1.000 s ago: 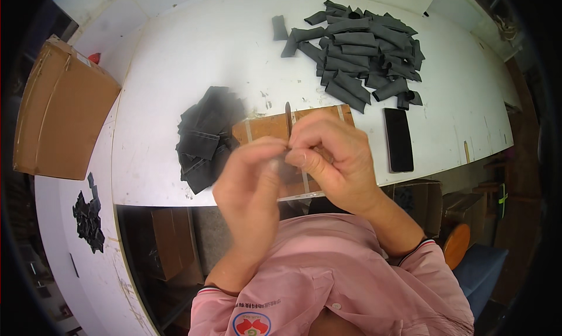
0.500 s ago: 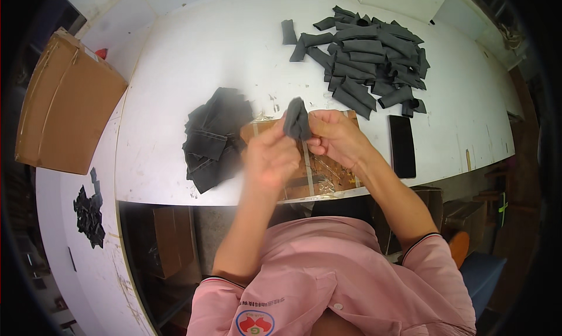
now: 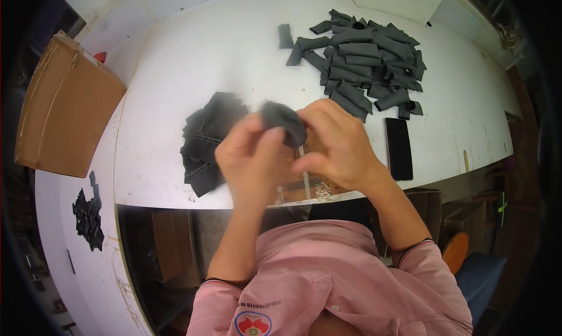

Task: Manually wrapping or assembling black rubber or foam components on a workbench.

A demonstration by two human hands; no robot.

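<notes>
A small dark grey fabric tube (image 3: 287, 124), curved and slightly blurred, is pinched between the thumb and fingers of my left hand (image 3: 249, 157). My right hand (image 3: 342, 148) is at the tube's right side, its curled fingertips against or just beside the fabric; contact is hard to tell. Its thumb stands apart below. Under both hands lies a brown cardboard piece (image 3: 316, 187) with clear tape, mostly covered. Left of my left hand is a stack of flat dark fabric pieces (image 3: 202, 146) with pale stitch lines.
At the far right is a heap of grey fabric tubes (image 3: 363, 61), with one tube (image 3: 285, 36) apart. A black phone (image 3: 399, 148) lies right of my hands. A cardboard box (image 3: 70, 105) and dark scraps (image 3: 88, 219) are on the left side table (image 3: 58, 201).
My left hand has moved left with the fabric tube, which now tilts and curves. My right thumb has come away from the fabric and the right fingers have spread.
</notes>
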